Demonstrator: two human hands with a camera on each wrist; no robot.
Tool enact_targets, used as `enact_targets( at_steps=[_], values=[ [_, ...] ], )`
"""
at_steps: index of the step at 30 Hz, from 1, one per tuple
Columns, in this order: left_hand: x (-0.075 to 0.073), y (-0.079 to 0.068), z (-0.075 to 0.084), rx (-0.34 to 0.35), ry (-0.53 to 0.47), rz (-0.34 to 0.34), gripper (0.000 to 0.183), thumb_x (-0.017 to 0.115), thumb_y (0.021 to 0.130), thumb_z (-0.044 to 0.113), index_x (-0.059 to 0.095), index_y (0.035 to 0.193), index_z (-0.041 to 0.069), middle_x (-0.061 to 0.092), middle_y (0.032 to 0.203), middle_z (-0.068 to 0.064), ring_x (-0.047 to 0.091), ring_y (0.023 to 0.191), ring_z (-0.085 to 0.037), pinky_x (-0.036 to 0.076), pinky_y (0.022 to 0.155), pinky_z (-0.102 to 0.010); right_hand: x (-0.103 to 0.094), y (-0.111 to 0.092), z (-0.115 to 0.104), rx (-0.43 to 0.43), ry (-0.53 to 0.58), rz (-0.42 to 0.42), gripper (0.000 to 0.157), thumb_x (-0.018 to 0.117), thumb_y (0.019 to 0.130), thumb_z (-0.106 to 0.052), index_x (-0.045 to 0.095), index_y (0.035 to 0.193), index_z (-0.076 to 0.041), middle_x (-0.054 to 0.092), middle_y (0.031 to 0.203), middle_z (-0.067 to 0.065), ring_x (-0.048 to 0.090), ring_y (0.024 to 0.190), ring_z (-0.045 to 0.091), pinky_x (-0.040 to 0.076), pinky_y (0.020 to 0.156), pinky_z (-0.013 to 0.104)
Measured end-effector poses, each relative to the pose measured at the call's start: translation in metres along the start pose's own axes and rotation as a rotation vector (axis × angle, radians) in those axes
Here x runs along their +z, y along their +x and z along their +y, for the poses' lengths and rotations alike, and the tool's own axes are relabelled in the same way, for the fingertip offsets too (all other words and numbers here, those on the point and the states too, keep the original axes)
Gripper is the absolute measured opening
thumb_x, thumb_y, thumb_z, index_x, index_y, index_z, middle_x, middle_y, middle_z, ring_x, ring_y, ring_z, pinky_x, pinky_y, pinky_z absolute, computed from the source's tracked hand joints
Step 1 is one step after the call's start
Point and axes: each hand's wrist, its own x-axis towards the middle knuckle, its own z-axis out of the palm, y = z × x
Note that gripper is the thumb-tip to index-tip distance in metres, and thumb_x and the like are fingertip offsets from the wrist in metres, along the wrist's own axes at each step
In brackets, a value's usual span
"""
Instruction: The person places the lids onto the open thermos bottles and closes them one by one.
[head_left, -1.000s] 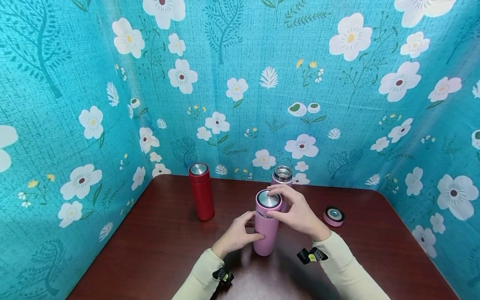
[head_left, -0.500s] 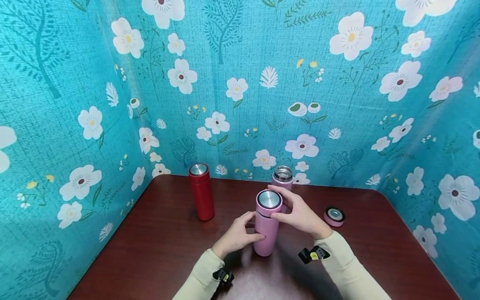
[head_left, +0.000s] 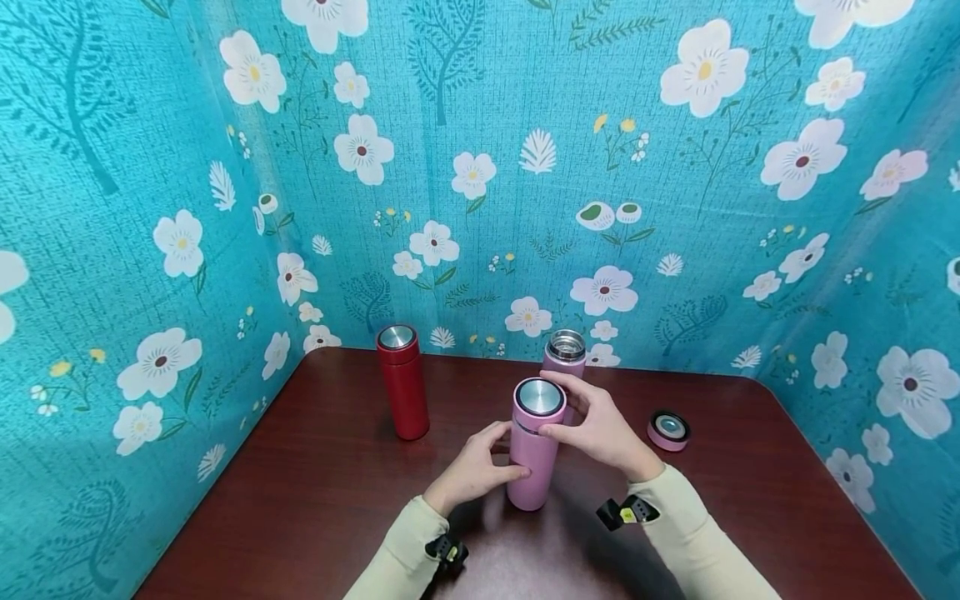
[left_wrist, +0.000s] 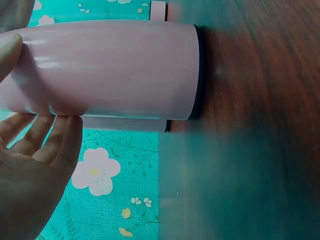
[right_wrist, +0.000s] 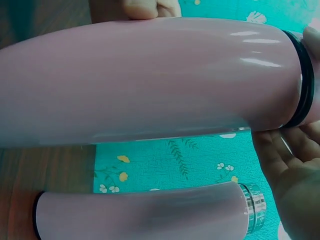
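Saw left hand (head_left: 474,471) clasping body of pink flask (head_left: 531,454), upright mid-counter (head_left: 315,500); right hand (head_left: 596,429) clenched round its cap (head_left: 539,402) (second pink flask (head_left: 565,354) just behind, uncapped).

left hand (head_left: 474,468) and right hand (head_left: 598,427) gripping pink flask (head_left: 534,446)

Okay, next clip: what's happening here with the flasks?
A person stands a pink flask upright on the dark wooden table. The left hand grips its body, and the right hand grips its lid. Just behind it stands a second pink flask with no lid on; a loose pink lid lies to the right. A red flask, capped, stands apart on the left.
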Motion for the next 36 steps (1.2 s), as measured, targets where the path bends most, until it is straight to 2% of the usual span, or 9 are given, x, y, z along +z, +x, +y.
enact_targets(
  at_steps=[5,7,11,15,22,25,29,33,36],
  values=[
    [-0.006,-0.005,0.024,0.018,-0.011,-0.003,0.055,0.070,0.075,0.020,0.046,0.124,0.015,0.052,0.112,0.002,0.052,0.099,-0.016,0.045,0.082,-0.038,0.003,-0.002,0.000,-0.022,-0.057,0.047,0.065,0.074,0.071,-0.014,0.041,0.126,-0.008,0.050,0.118,0.006,0.050,0.105,0.016,0.041,0.087,0.026],
    [-0.007,-0.006,0.028,0.007,-0.020,-0.006,0.055,0.070,0.075,0.021,0.046,0.124,0.016,0.052,0.112,0.002,0.052,0.100,-0.017,0.044,0.083,-0.037,0.004,-0.003,0.002,-0.045,-0.057,0.057,0.064,0.073,0.071,-0.012,0.042,0.126,-0.007,0.050,0.118,0.006,0.050,0.105,0.016,0.041,0.087,0.026],
    [-0.002,-0.004,0.014,0.005,-0.010,-0.003,0.056,0.070,0.075,0.024,0.045,0.125,0.019,0.051,0.112,0.004,0.052,0.099,-0.014,0.046,0.080,-0.032,0.004,-0.003,0.006,-0.096,-0.049,0.057,0.064,0.072,0.072,-0.008,0.041,0.128,-0.005,0.049,0.119,0.007,0.049,0.106,0.018,0.041,0.088,0.029],
    [0.003,-0.001,-0.004,0.000,0.002,-0.001,0.058,0.070,0.074,0.031,0.044,0.126,0.025,0.050,0.113,0.007,0.052,0.099,-0.011,0.046,0.080,-0.034,0.003,-0.004,0.008,-0.119,-0.038,0.071,0.064,0.072,0.072,-0.006,0.042,0.129,-0.005,0.050,0.120,0.008,0.049,0.107,0.018,0.040,0.089,0.033],
    [0.002,0.001,-0.007,-0.017,-0.015,-0.003,0.059,0.070,0.073,0.036,0.043,0.125,0.029,0.050,0.113,0.010,0.051,0.099,-0.010,0.044,0.083,-0.040,0.001,-0.005,0.005,-0.113,-0.052,0.068,0.067,0.072,0.071,-0.006,0.040,0.130,-0.004,0.048,0.124,0.010,0.047,0.110,0.017,0.039,0.090,0.031],
    [0.002,0.000,-0.005,-0.011,-0.002,-0.002,0.058,0.070,0.073,0.035,0.044,0.125,0.029,0.050,0.113,0.010,0.051,0.099,-0.008,0.044,0.083,-0.037,-0.001,-0.007,0.002,-0.118,-0.087,0.035,0.068,0.071,0.072,-0.007,0.037,0.132,-0.003,0.045,0.127,0.012,0.043,0.114,0.019,0.037,0.091,0.036],
    [-0.002,-0.003,0.011,0.012,-0.008,-0.003,0.056,0.070,0.075,0.027,0.045,0.124,0.021,0.051,0.112,0.005,0.052,0.099,-0.013,0.045,0.082,-0.039,-0.002,-0.008,-0.002,-0.142,-0.144,0.034,0.067,0.072,0.072,-0.008,0.039,0.130,-0.002,0.046,0.126,0.012,0.043,0.114,0.020,0.038,0.089,0.042],
    [-0.007,-0.006,0.029,0.015,-0.021,-0.010,0.054,0.070,0.075,0.020,0.046,0.124,0.014,0.052,0.112,0.001,0.052,0.100,-0.019,0.043,0.083,-0.044,0.001,-0.008,-0.004,-0.187,-0.209,0.084,0.063,0.075,0.069,-0.010,0.045,0.124,0.001,0.052,0.117,0.010,0.050,0.104,0.019,0.044,0.084,0.035],
    [-0.008,-0.006,0.032,0.011,-0.010,-0.013,0.054,0.070,0.075,0.020,0.046,0.124,0.014,0.052,0.112,0.001,0.052,0.100,-0.018,0.043,0.084,-0.043,0.002,-0.007,-0.003,-0.194,-0.216,0.099,0.062,0.076,0.067,-0.009,0.045,0.120,-0.001,0.053,0.112,0.007,0.051,0.100,0.018,0.045,0.083,0.031]
  ],
)
